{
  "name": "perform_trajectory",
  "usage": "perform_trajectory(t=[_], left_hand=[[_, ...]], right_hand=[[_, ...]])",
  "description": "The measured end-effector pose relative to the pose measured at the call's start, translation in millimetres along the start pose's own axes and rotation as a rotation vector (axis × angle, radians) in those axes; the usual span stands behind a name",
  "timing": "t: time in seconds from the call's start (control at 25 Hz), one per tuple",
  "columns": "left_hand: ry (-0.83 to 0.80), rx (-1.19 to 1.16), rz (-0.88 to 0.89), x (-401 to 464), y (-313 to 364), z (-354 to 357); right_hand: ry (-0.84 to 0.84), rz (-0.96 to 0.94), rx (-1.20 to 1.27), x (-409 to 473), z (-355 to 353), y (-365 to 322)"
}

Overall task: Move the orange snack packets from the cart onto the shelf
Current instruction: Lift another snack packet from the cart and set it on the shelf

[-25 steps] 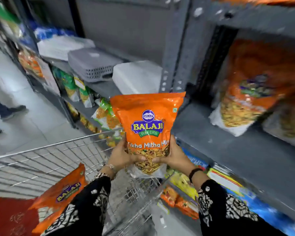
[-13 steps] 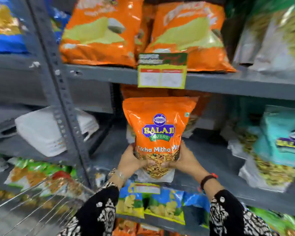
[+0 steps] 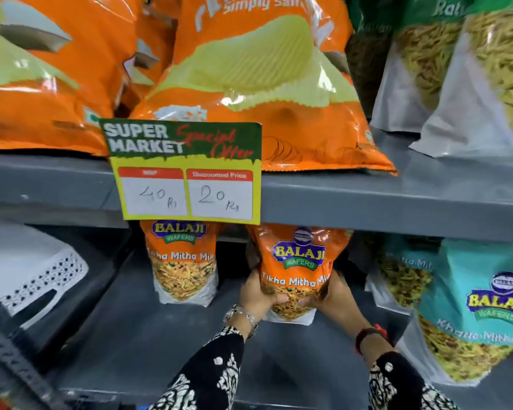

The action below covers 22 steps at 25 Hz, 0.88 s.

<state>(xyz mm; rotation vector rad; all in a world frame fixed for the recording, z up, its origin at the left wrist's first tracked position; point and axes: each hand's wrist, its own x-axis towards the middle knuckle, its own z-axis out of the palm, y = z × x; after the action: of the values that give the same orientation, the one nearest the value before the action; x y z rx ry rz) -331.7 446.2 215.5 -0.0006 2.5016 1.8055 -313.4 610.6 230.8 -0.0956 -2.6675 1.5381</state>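
An orange Balaji "Tikha Mitha Mix" packet (image 3: 298, 261) stands upright under the upper shelf board, over the grey lower shelf (image 3: 166, 344). My left hand (image 3: 256, 294) grips its lower left side and my right hand (image 3: 335, 300) grips its lower right side. Whether its bottom rests on the shelf is hard to tell. A second orange packet of the same kind (image 3: 182, 261) stands on the shelf to its left, apart from it. The cart is out of view.
A price tag (image 3: 184, 173) hangs from the upper shelf edge (image 3: 397, 202) over the packets' tops. Teal Balaji packets (image 3: 471, 306) stand to the right, a white perforated basket (image 3: 36, 270) to the left. Large orange chip bags (image 3: 249, 84) fill the upper shelf.
Both hands have carried the orange packet forward from over the cart into the lower shelf bay, beside the other orange packet. The view has moved closer to the shelf.
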Motion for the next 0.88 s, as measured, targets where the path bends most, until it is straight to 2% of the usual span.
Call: perform_trajectory(t=[0.24, 0.36, 0.48, 0.56, 0.64, 0.76, 0.88], left_hand=[[-0.019, 0.04, 0.035, 2, -6, 6], [-0.028, -0.018, 0.086, -17, -10, 2], [0.045, -0.032, 0.082, -47, -28, -14], [0.138, -0.05, 0.047, -78, -47, -43], [0.255, -0.013, 0.035, -110, -67, -78], [0.431, 0.094, -0.074, -187, -108, -144], [0.555, 0.268, -0.275, -278, -151, -211]], right_hand=[[0.07, -0.024, 0.03, 1, 4, 11], [0.149, -0.024, 0.1, -13, 12, 12], [0.366, 0.007, 0.139, -54, 33, 8], [0.37, -0.12, 0.129, -89, 64, 2], [0.244, -0.268, 0.061, -113, 94, -6], [-0.111, -0.409, -0.013, -149, 151, -32], [-0.494, -0.496, -0.099, -181, 222, -63]])
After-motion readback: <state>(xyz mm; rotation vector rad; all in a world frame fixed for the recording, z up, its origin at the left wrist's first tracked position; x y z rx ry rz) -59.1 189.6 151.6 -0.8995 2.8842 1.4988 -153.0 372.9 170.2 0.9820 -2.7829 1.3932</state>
